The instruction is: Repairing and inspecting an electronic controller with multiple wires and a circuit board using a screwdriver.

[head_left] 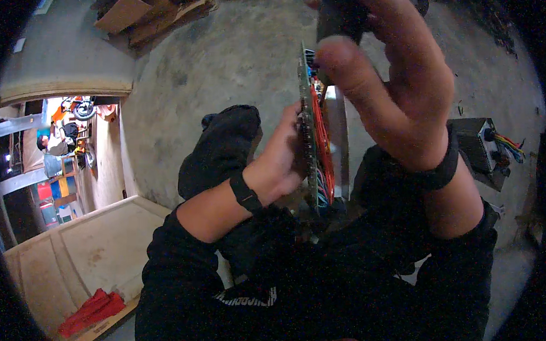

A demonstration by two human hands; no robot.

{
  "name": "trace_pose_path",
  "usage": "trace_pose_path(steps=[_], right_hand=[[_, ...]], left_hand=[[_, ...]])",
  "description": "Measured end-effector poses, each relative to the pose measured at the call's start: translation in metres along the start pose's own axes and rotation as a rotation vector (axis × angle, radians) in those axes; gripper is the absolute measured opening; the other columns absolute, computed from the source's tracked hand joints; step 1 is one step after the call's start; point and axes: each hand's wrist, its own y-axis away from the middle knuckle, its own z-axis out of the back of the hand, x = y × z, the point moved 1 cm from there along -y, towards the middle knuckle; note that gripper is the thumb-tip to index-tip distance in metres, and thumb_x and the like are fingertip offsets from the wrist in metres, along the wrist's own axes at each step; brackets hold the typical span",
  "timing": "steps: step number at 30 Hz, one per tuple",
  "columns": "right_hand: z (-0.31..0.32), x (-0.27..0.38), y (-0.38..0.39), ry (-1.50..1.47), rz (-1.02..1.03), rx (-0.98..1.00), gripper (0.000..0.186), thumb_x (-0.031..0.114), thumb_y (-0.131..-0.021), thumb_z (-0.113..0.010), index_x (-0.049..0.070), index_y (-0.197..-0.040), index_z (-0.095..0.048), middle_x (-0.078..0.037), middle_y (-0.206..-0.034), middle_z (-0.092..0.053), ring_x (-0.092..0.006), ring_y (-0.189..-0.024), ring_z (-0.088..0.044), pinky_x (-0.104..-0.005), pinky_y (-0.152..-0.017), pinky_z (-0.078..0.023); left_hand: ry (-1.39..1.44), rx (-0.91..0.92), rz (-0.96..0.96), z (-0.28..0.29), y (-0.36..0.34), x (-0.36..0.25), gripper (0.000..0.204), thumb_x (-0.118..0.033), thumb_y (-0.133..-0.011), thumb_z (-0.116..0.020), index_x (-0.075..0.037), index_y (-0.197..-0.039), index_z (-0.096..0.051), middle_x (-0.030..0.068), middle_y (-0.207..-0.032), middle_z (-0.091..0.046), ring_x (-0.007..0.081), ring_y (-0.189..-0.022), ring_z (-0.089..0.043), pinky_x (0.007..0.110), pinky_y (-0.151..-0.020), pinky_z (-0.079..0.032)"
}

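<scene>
A green circuit board (pixel 307 129) with bundled red and coloured wires (pixel 323 148) stands on edge between my hands, with a pale panel behind the wires. My left hand (pixel 273 158) grips it from the left, its fingers partly hidden behind the board. My right hand (pixel 402 91) is raised at the upper right of the board, fingers curled at a black object (pixel 341 13) that runs out of the top edge; I cannot make out what it is. My right thumb lies over the board's upper end.
A metal power unit (pixel 472 141) with coloured cables sits on the concrete floor (pixel 186 59) at right. Cardboard (pixel 122 12) lies at upper left. A wooden board (pixel 66 241) holds a red cloth (pixel 93 311). Through the left doorway are a motorbike (pixel 84 108) and a person (pixel 57 145).
</scene>
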Motion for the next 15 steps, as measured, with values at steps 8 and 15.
trace_pose_path(steps=[8,15], right_hand=[[-0.007,-0.001,0.006,-0.386,-0.086,-0.005,0.047,0.005,-0.087,-0.062,0.001,-0.133,-0.05,-0.017,-0.124,-0.057,-0.0295,-0.112,-0.059,-0.0401,-0.091,-0.05],[-0.003,-0.002,0.002,-0.339,0.032,0.006,0.048,0.001,-0.079,-0.073,0.002,-0.124,-0.057,-0.014,-0.12,-0.062,-0.0242,-0.097,-0.065,-0.0377,-0.083,-0.055]], left_hand=[[0.072,0.156,-0.057,0.02,-0.006,0.006,0.045,-0.05,-0.096,-0.048,-0.016,-0.124,-0.054,0.0028,-0.113,-0.064,0.0211,-0.098,-0.064,0.041,-0.084,-0.054],[0.069,-0.036,0.14,0.015,0.003,0.0,0.054,-0.063,-0.091,-0.046,-0.016,-0.113,-0.062,0.0038,-0.104,-0.067,0.0214,-0.09,-0.065,0.043,-0.078,-0.054]])
